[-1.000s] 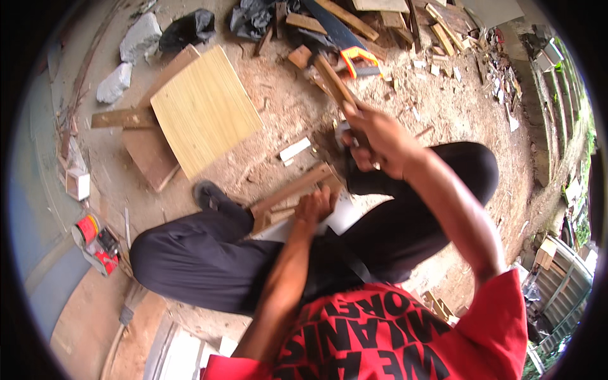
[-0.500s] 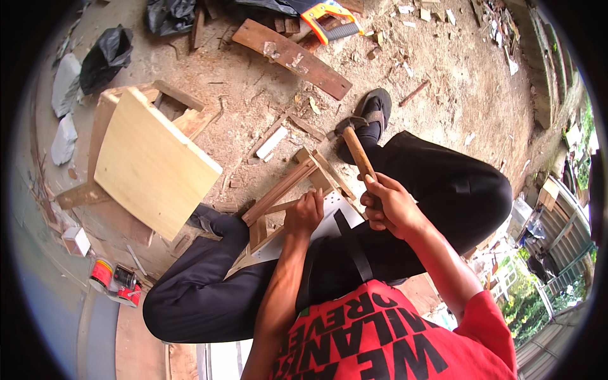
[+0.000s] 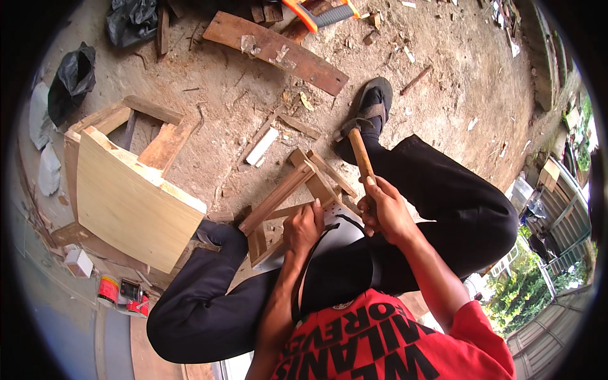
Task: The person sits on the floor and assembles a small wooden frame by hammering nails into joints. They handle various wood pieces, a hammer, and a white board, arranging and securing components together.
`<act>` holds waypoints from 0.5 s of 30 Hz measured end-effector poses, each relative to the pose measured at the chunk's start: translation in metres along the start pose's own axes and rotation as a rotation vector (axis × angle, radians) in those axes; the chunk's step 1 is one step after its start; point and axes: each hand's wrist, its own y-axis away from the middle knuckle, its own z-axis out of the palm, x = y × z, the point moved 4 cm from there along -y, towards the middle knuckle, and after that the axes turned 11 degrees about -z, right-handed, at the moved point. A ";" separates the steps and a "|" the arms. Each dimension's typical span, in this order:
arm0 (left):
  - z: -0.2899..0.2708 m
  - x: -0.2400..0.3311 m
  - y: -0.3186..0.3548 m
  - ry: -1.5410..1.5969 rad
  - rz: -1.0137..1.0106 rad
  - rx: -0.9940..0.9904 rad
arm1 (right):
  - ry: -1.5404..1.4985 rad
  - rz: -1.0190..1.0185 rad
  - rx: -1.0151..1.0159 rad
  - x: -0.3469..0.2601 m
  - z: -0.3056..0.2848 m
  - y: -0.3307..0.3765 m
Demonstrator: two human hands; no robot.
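Note:
My right hand (image 3: 387,212) is closed around the wooden handle of a hammer (image 3: 362,154). Its dark metal head is over my sandalled foot, just beyond the wooden frame. That small frame (image 3: 277,197), made of wood strips with a pale panel (image 3: 345,235) on its near side, leans between my legs. At the frame's near edge my left hand (image 3: 304,227) is closed with the thumb up. Whatever its fingers pinch is hidden. Thin black straps hang over the panel and my lap.
To the left stands a wooden piece with a broad pale board (image 3: 133,199). A reddish-brown plank (image 3: 275,52) lies ahead, near an orange-and-grey handsaw (image 3: 323,16). Wood scraps and a white block (image 3: 261,145) litter the dirt floor. Red cans (image 3: 108,290) stand at lower left.
The whole view has shifted, so the board and plank appear further left. My left hand's thumb now sticks up more clearly. The hammer stays in my right hand, nearly in the same place.

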 end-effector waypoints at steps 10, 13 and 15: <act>-0.011 -0.015 -0.004 -0.014 0.007 -0.012 | 0.020 -0.091 0.005 -0.008 0.047 -0.002; -0.008 -0.020 -0.004 -0.019 0.037 0.001 | 0.151 -0.209 0.086 -0.013 0.046 -0.011; -0.007 -0.021 -0.006 0.018 0.055 0.021 | 0.344 -0.315 0.179 -0.011 0.041 -0.016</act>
